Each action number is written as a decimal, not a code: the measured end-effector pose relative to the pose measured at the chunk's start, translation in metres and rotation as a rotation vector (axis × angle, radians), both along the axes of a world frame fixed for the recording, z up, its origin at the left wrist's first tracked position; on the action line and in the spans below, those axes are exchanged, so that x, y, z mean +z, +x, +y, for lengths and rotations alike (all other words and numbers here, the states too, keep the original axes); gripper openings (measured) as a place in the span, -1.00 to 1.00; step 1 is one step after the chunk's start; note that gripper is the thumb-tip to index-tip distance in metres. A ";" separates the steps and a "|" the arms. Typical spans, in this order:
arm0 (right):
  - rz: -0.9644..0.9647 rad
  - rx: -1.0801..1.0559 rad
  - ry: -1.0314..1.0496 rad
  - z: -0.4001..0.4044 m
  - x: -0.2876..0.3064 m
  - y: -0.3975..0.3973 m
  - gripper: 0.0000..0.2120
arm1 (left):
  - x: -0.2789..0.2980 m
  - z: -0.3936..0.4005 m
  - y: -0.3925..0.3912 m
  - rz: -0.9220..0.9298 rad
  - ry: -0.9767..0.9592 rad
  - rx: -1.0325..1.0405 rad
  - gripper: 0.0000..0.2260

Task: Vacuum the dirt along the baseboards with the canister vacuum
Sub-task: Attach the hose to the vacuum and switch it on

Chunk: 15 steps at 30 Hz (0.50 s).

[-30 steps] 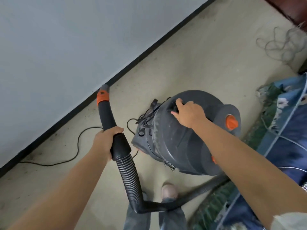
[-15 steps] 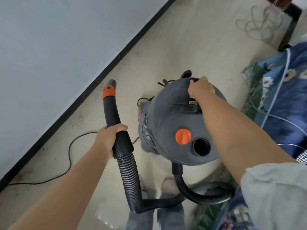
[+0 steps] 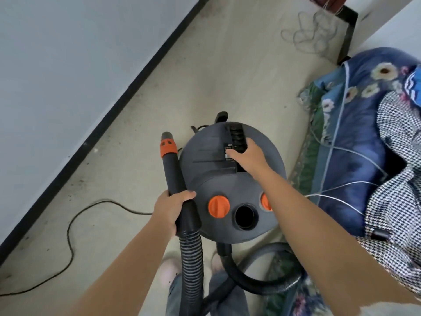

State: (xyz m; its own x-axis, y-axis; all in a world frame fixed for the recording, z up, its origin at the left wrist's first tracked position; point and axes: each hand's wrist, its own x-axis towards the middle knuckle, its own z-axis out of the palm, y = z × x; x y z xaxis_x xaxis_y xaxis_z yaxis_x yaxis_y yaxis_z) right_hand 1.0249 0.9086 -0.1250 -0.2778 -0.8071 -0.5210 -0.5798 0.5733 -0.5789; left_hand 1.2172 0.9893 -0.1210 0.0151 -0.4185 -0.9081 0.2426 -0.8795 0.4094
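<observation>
Left hand [image 3: 169, 207] grips hose wand [image 3: 176, 176]; right hand [image 3: 247, 156] curls round canister vacuum [image 3: 211, 179] top handle [image 3: 237, 137]; open port [image 3: 245, 216] dark inside.

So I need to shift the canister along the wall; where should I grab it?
By the ribbed carry handle recessed in the canister top, from straight above. The right hand already rests there; the sides are round and smooth.

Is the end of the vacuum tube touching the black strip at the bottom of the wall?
No. The nozzle tip points up in the air, with bare floor between it and the baseboard.
</observation>
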 end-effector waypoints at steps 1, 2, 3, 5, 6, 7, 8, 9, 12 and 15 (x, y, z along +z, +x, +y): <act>-0.042 -0.029 -0.003 0.002 -0.001 0.000 -0.62 | 0.000 0.003 -0.003 0.000 0.001 -0.013 -0.69; -0.053 -0.041 -0.007 0.004 -0.001 0.001 -0.65 | -0.001 0.006 -0.005 -0.007 0.006 -0.014 -0.70; -0.033 -0.051 -0.016 0.007 -0.002 0.003 -0.67 | -0.002 0.010 -0.008 -0.018 0.012 -0.002 -0.72; 0.034 -0.086 -0.038 0.011 -0.004 0.005 -0.68 | -0.003 0.020 -0.011 -0.031 0.017 0.043 -0.78; 0.055 -0.115 -0.046 0.013 -0.005 0.005 -0.66 | -0.005 0.025 -0.014 -0.026 0.016 0.067 -0.79; 0.072 -0.141 -0.050 0.015 -0.005 0.005 -0.62 | -0.006 0.030 -0.017 -0.010 0.019 0.092 -0.78; 0.090 -0.159 -0.049 0.018 -0.006 0.005 -0.59 | -0.006 0.037 -0.021 0.001 0.031 0.118 -0.76; 0.099 -0.169 -0.048 0.020 -0.006 0.006 -0.58 | -0.007 0.043 -0.024 -0.005 0.042 0.146 -0.74; 0.099 -0.189 -0.042 0.022 -0.004 0.007 -0.53 | -0.011 0.052 -0.035 -0.139 0.034 0.223 -0.78; 0.088 -0.201 -0.030 0.016 -0.001 0.009 -0.49 | -0.008 0.046 -0.042 -0.289 0.001 0.233 -0.76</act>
State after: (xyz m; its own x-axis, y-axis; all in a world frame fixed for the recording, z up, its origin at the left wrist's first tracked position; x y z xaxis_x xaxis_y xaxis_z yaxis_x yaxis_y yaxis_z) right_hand 1.0335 0.9248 -0.1261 -0.4784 -0.7457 -0.4638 -0.5047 0.6657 -0.5497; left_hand 1.1749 1.0352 -0.1294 0.3658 -0.3729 -0.8527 0.3113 -0.8144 0.4897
